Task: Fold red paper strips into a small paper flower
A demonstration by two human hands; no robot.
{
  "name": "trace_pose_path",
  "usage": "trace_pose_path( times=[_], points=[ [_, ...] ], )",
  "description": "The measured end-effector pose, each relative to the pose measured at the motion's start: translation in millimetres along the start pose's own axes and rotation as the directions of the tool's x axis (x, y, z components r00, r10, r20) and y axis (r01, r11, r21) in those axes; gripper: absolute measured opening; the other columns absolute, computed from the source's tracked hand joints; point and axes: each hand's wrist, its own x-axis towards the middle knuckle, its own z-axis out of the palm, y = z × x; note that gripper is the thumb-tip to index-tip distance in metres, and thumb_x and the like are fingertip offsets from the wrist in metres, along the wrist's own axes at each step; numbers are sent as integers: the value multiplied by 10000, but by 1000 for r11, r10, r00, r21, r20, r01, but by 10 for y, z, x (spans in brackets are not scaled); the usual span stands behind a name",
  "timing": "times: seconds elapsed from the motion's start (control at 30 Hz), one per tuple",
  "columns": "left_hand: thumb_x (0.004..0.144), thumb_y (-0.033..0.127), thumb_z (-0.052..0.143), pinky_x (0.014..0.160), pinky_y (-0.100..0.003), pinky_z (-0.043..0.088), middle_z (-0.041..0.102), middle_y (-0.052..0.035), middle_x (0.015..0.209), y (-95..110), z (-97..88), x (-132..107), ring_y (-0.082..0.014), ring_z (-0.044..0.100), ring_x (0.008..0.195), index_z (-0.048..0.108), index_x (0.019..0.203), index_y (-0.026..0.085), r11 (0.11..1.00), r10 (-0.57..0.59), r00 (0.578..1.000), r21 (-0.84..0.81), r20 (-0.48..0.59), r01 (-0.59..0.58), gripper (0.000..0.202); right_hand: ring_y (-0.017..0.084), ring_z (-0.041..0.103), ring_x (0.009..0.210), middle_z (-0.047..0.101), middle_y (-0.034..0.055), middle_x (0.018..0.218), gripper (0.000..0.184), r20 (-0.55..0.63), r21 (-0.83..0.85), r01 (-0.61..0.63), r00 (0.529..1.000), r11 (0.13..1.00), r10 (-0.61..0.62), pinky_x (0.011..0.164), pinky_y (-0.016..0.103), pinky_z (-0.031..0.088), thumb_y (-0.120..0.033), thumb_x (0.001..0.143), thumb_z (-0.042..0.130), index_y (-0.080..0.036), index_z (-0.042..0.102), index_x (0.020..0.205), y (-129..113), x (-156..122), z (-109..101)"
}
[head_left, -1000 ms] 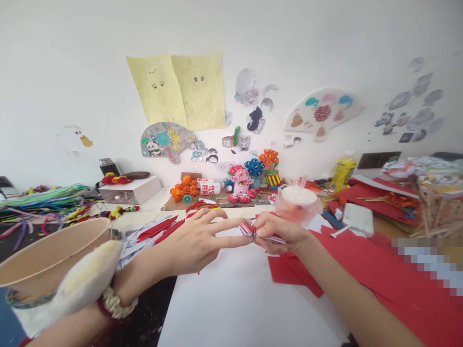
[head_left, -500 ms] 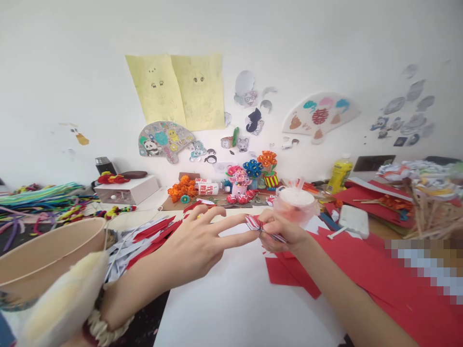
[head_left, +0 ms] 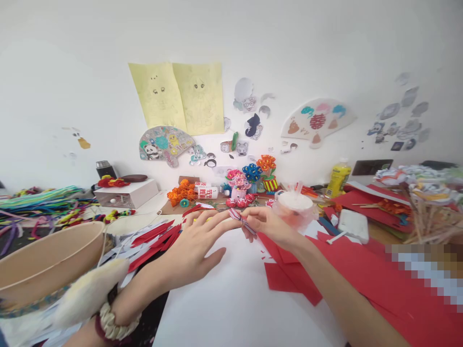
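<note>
Above the white paper sheet (head_left: 231, 299), my right hand (head_left: 273, 226) pinches a small red, white and dark striped piece twisted like a bow (head_left: 237, 215). Whether it is paper or ribbon is hard to make out. My left hand (head_left: 200, 243) stretches flat, palm down, its fingers spread and thumb apart. The striped bow touches the tip of the left index finger, and part of it is hidden by my right fingers. On my left wrist are a cream scrunchie (head_left: 114, 323) and a fluffy white-yellow piece (head_left: 92, 291).
A beige oval basin (head_left: 54, 253) stands at left, beside white and red paper strips (head_left: 155, 243). Red paper sheets (head_left: 361, 270) cover the right side. A lidded drink cup (head_left: 294, 207) is behind my right hand. Flower crafts (head_left: 238, 185) line the wall.
Both hands have shifted slightly left with the striped bow. My left thumb now shows, held out from the fingers. The camera view has tilted a little upward.
</note>
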Motion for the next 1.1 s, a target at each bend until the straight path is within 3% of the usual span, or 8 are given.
trace_pose_path(
  times=[0.07, 0.17, 0.3, 0.47, 0.63, 0.7, 0.87, 1.1],
  points=[
    [870, 171, 511, 1010, -461, 356, 451, -51, 1414, -82, 50, -19, -263, 410, 1249, 327, 1415, 334, 996, -57, 998, -71, -29, 55, 598, 113, 556, 561, 603, 12, 661, 425, -25, -107, 5, 1000, 994, -8, 547, 231, 453, -562, 835, 585, -138, 594, 851, -6, 7, 17],
    [866, 207, 547, 1032, -411, 374, 436, -69, 1416, -210, 186, -34, -234, 416, 1273, 300, 1422, 320, 955, -92, 994, -287, -56, 72, 619, 99, 479, 482, 529, -25, 579, 437, -78, -208, -36, 997, 978, 20, 459, 213, 378, -580, 890, 475, -159, 569, 819, 17, 8, 92],
    [883, 233, 528, 955, -375, 448, 430, -71, 1399, -253, 396, -10, -182, 525, 1151, 268, 1415, 350, 798, -165, 986, -588, -4, 132, 603, 95, 352, 459, 401, -49, 503, 479, -238, -298, -58, 971, 953, -15, 448, 227, 268, -564, 936, 374, -170, 534, 716, 77, 20, 254],
    [842, 215, 537, 876, -361, 486, 435, -74, 1389, -110, 543, 96, -174, 570, 1045, 376, 1341, 315, 612, -297, 954, -776, -43, 155, 534, 118, 386, 483, 420, -32, 521, 446, -419, -406, -76, 901, 911, -112, 490, 254, 266, -518, 939, 394, -189, 516, 664, 180, 59, 351],
    [811, 155, 471, 926, -437, 442, 522, -50, 1335, 70, 643, 152, -210, 528, 1098, 495, 1259, 300, 640, -511, 843, -730, -170, 241, 472, 140, 449, 511, 503, -3, 567, 404, -475, -570, -122, 856, 812, -204, 528, 256, 289, -446, 958, 379, -208, 512, 660, 253, 61, 344],
    [786, 145, 480, 916, -435, 451, 494, -44, 1378, 157, 675, 153, -212, 527, 1107, 465, 1296, 311, 636, -510, 847, -729, -151, 253, 537, 153, 464, 524, 534, 12, 591, 384, -484, -628, -143, 842, 765, -240, 528, 260, 278, -430, 962, 370, -214, 513, 679, 264, 48, 349],
    [762, 132, 462, 839, -379, 495, 475, -34, 1398, 305, 690, 171, -200, 545, 1076, 466, 1297, 299, 516, -563, 820, -819, -102, 252, 560, 166, 480, 534, 570, 34, 638, 309, -463, -717, -171, 842, 676, -278, 521, 264, 232, -369, 969, 375, -216, 554, 769, 255, 16, 360],
    [756, 122, 456, 895, -415, 448, 492, -40, 1379, 300, 675, 166, -209, 534, 1089, 430, 1315, 299, 630, -505, 848, -741, -164, 231, 586, 202, 562, 653, 621, 85, 763, 348, -375, -843, -163, 861, 512, -343, 566, 279, 291, -356, 1001, 303, -191, 581, 873, 283, 10, 296]
  ],
)
